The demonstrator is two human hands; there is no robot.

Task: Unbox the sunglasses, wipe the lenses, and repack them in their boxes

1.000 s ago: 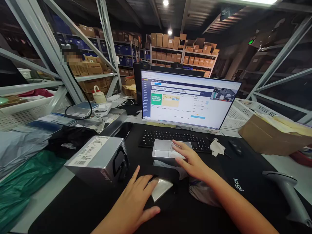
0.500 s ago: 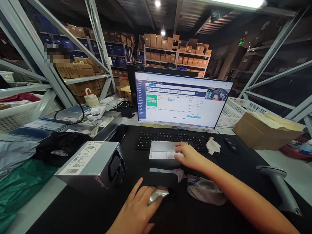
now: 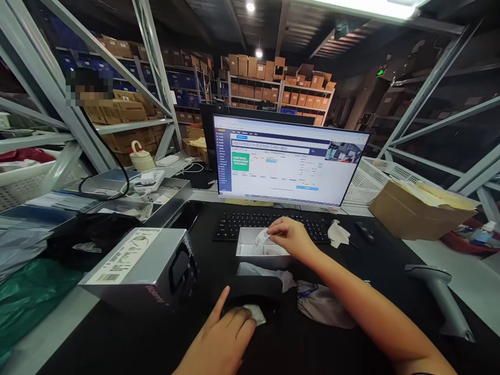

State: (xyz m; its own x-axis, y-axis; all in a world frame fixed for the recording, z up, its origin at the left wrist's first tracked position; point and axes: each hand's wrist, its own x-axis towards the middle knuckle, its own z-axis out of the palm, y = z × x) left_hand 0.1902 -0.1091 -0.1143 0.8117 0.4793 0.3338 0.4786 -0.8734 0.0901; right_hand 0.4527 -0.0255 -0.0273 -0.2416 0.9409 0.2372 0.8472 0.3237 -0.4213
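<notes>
Pinched in my right hand [image 3: 291,237] is a small printed white paper slip [image 3: 260,239], held tilted over an open, shallow white box [image 3: 244,249]. The lower edge of the slip is inside the box. My left hand [image 3: 230,328] has its index finger stretched forward and its other fingers curled over a dark object with a shiny patch [image 3: 257,314]; its shape merges with the black mat. A crumpled pale wrapper [image 3: 265,273] lies between the hands. Beside it is a grey drawstring pouch [image 3: 322,306].
A grey product box [image 3: 144,271] picturing a headset stands at left. Behind are a keyboard [image 3: 250,221] and a lit monitor [image 3: 281,161]. At right lie a mouse [image 3: 365,232], a crumpled tissue [image 3: 338,234], a barcode scanner [image 3: 439,297] and a cardboard box [image 3: 414,213].
My right hand has lifted from inside the white box, drawing the printed slip up and slightly left. My left hand stays on the dark object, its fingers shifted slightly. The view has moved a little.
</notes>
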